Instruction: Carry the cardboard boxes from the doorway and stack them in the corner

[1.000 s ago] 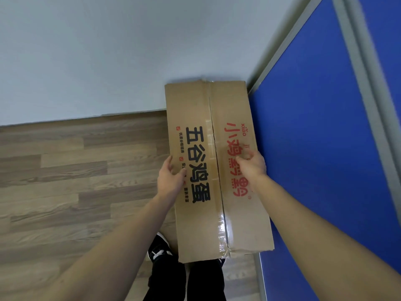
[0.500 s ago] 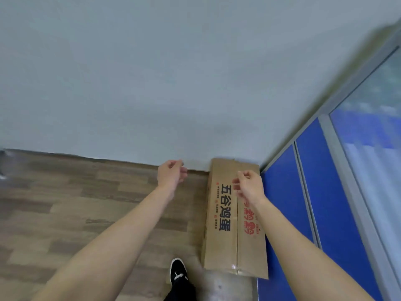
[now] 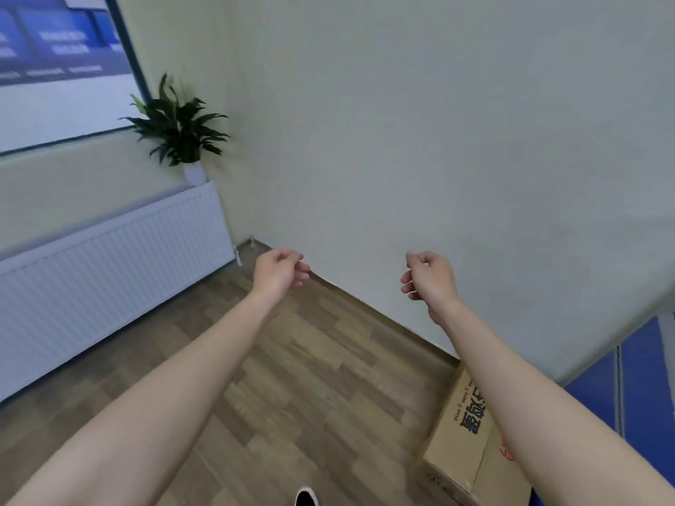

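Note:
A brown cardboard box (image 3: 461,445) with black and red printed characters lies flat on the wood floor at the lower right, in the corner between the pale wall and a blue partition. My right forearm covers part of its top. My left hand (image 3: 278,272) and my right hand (image 3: 428,277) are raised in front of me, well above the box and apart from it. Both hold nothing, with their fingers hanging loosely curled.
A white radiator (image 3: 106,283) runs along the left wall, with a potted plant (image 3: 179,129) standing at its far end. The blue partition (image 3: 643,381) closes the right side. Wood floor (image 3: 292,378) stretches between the radiator and the box. My shoe tip (image 3: 306,498) shows at the bottom.
Both hands have left the box and risen empty. The view has swung up and to the left, so the box now sits at the lower right and the radiator and plant have appeared.

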